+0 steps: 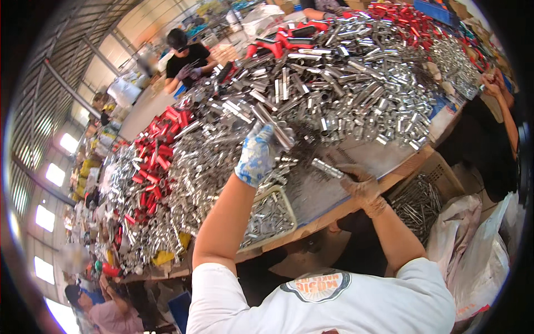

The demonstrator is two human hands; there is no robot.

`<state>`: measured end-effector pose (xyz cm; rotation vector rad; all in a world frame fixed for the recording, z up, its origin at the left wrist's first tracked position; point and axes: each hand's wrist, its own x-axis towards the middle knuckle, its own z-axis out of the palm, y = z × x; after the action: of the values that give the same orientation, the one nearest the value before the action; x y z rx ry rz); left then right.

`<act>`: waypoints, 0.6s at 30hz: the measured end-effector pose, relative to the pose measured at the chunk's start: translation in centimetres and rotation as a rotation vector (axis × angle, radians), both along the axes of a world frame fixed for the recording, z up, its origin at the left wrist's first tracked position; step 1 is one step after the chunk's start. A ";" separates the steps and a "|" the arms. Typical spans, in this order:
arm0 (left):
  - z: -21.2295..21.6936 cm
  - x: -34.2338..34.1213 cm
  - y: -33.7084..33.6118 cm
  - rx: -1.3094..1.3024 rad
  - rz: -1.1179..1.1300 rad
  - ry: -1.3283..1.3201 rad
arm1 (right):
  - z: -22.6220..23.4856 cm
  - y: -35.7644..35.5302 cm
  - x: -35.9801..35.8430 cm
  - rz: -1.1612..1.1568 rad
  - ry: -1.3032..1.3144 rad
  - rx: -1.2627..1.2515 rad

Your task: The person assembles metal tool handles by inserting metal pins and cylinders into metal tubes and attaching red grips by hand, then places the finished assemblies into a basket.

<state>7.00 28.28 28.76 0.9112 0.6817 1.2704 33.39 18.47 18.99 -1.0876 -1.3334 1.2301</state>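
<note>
My left hand, in a white and blue patterned glove, reaches to the near edge of a big heap of metal parts. Its fingers close around long shiny metal tubes that lean up and to the left. My right hand, in a thin tan glove, hovers by the table's front edge. Pinched in its fingers is a short chrome socket, pointing left toward a bare patch of the tabletop. Below my left wrist sits a pale tray with small metal pieces in it.
Red-handled parts lie along the left; more red pieces are at the back. A plastic crate holds thin metal rods beside white sacks at right. One person works across the table; another's hands are at far right.
</note>
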 end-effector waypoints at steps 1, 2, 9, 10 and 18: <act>0.2 -0.4 -2.2 0.034 -0.003 0.009 | -0.7 0.0 0.1 0.002 0.059 0.038; 0.4 -0.9 -4.3 0.029 0.017 0.035 | -1.1 -0.1 -0.1 0.002 0.117 0.075; 0.8 -4.6 -13.6 0.036 0.161 0.417 | 2.0 -5.8 -2.8 0.101 -0.075 0.153; 0.7 -5.0 -14.2 0.064 0.173 0.521 | 2.9 -6.5 -3.2 0.110 -0.079 0.150; -0.9 -6.0 -19.0 -0.050 0.322 0.014 | 4.6 -9.7 -5.4 0.123 -0.262 0.386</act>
<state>0.99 9.24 27.87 0.7907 0.8927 1.5244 28.03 8.74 23.60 -0.9193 -1.7745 0.8835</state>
